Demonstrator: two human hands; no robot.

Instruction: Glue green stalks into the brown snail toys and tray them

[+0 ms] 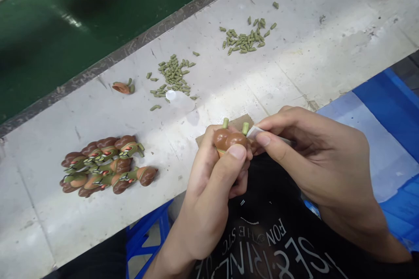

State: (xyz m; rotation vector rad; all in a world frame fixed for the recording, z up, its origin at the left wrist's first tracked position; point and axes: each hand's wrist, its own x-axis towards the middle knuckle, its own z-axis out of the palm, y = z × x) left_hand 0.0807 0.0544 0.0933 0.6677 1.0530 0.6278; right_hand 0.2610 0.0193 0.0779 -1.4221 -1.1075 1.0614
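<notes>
My left hand [216,178] is closed around a small glossy brown figurine part [229,140], thumb pressed on its front. Two green stubs [245,128] stick up from the top of this part. Pinched between thumb and forefinger of my right hand [314,157] is a small flat whitish piece [254,132]. Its tip lies right beside the right-hand stub; whether they touch I cannot tell. Behind the hands a piece of brown cardboard [241,122] shows in part.
Two loose piles of small green pieces [175,72] lie on the white table [209,78], one near a translucent white bottle [180,99]. Several brown and green figurines [108,163] are grouped at left. A single brown-and-green part [123,86] lies apart. A green surface [98,17] runs behind.
</notes>
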